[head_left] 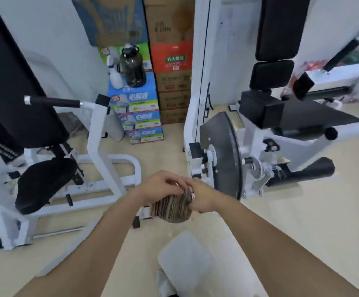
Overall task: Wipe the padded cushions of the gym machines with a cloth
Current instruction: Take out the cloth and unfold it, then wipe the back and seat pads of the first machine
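A striped, multicoloured cloth (172, 209) hangs bunched between both hands in front of me, over the floor. My left hand (161, 185) grips its top from the left and my right hand (202, 197) grips it from the right. On the left stands a white machine with a black seat cushion (43, 185) and a tall black back pad (13, 78). On the right a second white machine has a black back pad (281, 26), a smaller black pad (270, 75) under it and a black roller pad (303, 171). Neither hand touches a cushion.
Stacked cardboard boxes (170, 61) stand against the back wall between the machines, with a white spray bottle (115, 73) and a dark jug (132, 67) on the blue boxes (135, 103). A grey weight disc (223, 155) juts out just right of my hands. Beige floor lies between the machines.
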`<state>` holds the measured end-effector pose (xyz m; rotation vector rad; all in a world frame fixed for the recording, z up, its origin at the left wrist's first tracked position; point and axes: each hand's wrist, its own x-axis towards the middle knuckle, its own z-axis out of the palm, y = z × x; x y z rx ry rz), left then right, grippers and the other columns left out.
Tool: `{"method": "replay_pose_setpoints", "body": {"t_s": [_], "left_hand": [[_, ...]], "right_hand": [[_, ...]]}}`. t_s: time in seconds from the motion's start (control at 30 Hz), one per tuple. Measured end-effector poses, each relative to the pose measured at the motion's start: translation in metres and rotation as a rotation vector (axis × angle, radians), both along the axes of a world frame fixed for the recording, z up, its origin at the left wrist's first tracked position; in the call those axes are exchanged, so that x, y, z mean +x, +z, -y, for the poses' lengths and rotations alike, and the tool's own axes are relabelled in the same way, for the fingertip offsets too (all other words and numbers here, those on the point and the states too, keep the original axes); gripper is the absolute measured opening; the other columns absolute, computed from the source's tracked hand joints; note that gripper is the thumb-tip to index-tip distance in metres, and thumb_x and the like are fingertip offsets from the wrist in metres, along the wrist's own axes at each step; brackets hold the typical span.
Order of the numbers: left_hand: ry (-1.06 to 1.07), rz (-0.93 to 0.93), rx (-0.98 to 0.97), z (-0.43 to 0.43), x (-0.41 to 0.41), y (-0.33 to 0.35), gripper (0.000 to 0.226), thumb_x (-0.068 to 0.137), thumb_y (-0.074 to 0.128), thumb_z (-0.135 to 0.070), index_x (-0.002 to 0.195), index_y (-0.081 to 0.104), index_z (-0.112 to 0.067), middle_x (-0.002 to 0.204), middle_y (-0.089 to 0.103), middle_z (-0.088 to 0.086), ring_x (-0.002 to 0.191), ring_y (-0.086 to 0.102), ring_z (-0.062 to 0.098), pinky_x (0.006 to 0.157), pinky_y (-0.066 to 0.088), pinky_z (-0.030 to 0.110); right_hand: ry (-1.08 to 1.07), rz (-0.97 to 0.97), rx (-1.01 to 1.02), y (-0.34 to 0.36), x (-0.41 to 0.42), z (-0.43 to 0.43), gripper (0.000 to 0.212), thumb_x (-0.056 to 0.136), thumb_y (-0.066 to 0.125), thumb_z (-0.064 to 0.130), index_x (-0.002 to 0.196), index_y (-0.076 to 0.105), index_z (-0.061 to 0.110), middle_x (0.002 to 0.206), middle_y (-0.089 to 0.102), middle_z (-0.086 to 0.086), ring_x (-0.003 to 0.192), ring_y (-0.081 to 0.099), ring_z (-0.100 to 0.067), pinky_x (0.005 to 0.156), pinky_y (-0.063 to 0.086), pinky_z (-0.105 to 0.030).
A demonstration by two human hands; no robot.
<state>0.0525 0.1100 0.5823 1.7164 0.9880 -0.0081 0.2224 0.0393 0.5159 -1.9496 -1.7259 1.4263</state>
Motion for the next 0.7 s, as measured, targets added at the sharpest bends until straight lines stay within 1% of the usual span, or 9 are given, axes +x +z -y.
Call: {"method": "replay_pose_setpoints", "body": {"t_s": [0.07, 0.1, 0.17, 0.23, 0.3, 0.37, 0.57, 0.63, 0.7], "left_hand": [[-0.042, 0.024, 0.041, 0.01, 0.029, 0.033, 0.018, 0.086, 0.07, 0.003, 0.093, 0.078, -0.011, 0.07, 0.071, -0.025, 0.07, 0.062, -0.011, 0.071, 0.044, 0.005], [-0.063, 0.041, 0.056, 0.016, 0.045, 0.047, 0.019, 0.087, 0.07, 0.003, 0.094, 0.078, -0.012, 0.072, 0.072, -0.026, 0.072, 0.063, -0.011, 0.073, 0.045, 0.005], [-0.091, 0.054, 0.075, 0.032, 0.081, 0.072, 0.019, 0.088, 0.072, -0.003, 0.091, 0.08, -0.02, 0.078, 0.074, -0.024, 0.076, 0.064, -0.009, 0.075, 0.048, 0.007], [-0.087, 0.049, 0.124, 0.052, 0.118, 0.09, 0.017, 0.087, 0.075, -0.011, 0.089, 0.082, -0.027, 0.088, 0.078, -0.011, 0.084, 0.067, 0.001, 0.081, 0.051, 0.017], [-0.064, 0.066, 0.147, 0.075, 0.154, 0.102, 0.016, 0.086, 0.076, -0.014, 0.092, 0.082, -0.027, 0.097, 0.078, 0.003, 0.09, 0.068, 0.013, 0.086, 0.052, 0.028], [-0.041, 0.071, 0.186, 0.098, 0.189, 0.11, 0.016, 0.088, 0.075, -0.017, 0.094, 0.081, -0.03, 0.1, 0.076, 0.002, 0.096, 0.068, 0.018, 0.089, 0.051, 0.033], [0.063, 0.1, 0.313, 0.154, 0.299, 0.132, 0.013, 0.094, 0.068, -0.025, 0.104, 0.076, -0.023, 0.093, 0.072, 0.001, 0.09, 0.067, 0.017, 0.078, 0.052, 0.027], [0.07, 0.105, 0.369, 0.164, 0.335, 0.138, 0.011, 0.094, 0.068, -0.025, 0.101, 0.076, -0.023, 0.092, 0.072, 0.002, 0.088, 0.066, 0.016, 0.079, 0.053, 0.031], [0.087, 0.114, 0.427, 0.166, 0.369, 0.147, 0.009, 0.093, 0.068, -0.024, 0.097, 0.076, -0.021, 0.087, 0.071, 0.0, 0.083, 0.064, 0.015, 0.076, 0.052, 0.03]], "right_hand": [[-0.04, -0.064, 0.061, 0.018, 0.034, 0.009, 0.103, 0.058, 0.066, 0.028, 0.15, 0.026, 0.052, 0.142, 0.049, -0.003, 0.125, 0.056, -0.024, 0.093, 0.055, -0.039], [-0.045, -0.103, 0.085, 0.036, 0.051, 0.016, 0.094, 0.062, 0.067, 0.023, 0.147, 0.036, 0.047, 0.138, 0.055, -0.003, 0.121, 0.059, -0.021, 0.095, 0.055, -0.038], [-0.058, -0.136, 0.128, 0.077, 0.082, 0.034, 0.053, 0.07, 0.065, 0.006, 0.116, 0.064, 0.032, 0.106, 0.069, -0.003, 0.096, 0.068, -0.017, 0.081, 0.056, -0.033], [-0.059, -0.112, 0.139, 0.105, 0.12, 0.054, 0.035, 0.071, 0.064, 0.001, 0.098, 0.069, 0.024, 0.086, 0.068, -0.003, 0.079, 0.065, -0.017, 0.07, 0.054, -0.029], [-0.085, -0.067, 0.152, 0.12, 0.16, 0.077, 0.036, 0.071, 0.067, 0.006, 0.105, 0.068, 0.018, 0.092, 0.067, -0.004, 0.086, 0.065, -0.021, 0.076, 0.055, -0.033], [-0.111, -0.008, 0.144, 0.126, 0.204, 0.103, 0.032, 0.068, 0.068, 0.019, 0.099, 0.066, 0.024, 0.094, 0.067, 0.0, 0.092, 0.066, -0.022, 0.08, 0.056, -0.035], [-0.302, -0.007, 0.156, 0.152, 0.33, 0.187, 0.046, 0.075, 0.068, 0.039, 0.104, 0.067, 0.003, 0.105, 0.071, -0.015, 0.1, 0.067, -0.027, 0.094, 0.055, -0.047], [-0.372, -0.009, 0.179, 0.16, 0.368, 0.205, 0.032, 0.081, 0.072, 0.038, 0.089, 0.063, 0.009, 0.099, 0.072, -0.009, 0.095, 0.068, -0.024, 0.09, 0.055, -0.043], [-0.436, -0.044, 0.209, 0.17, 0.403, 0.213, 0.027, 0.085, 0.075, 0.037, 0.09, 0.061, 0.015, 0.096, 0.073, -0.004, 0.093, 0.07, -0.021, 0.088, 0.055, -0.041]]}}
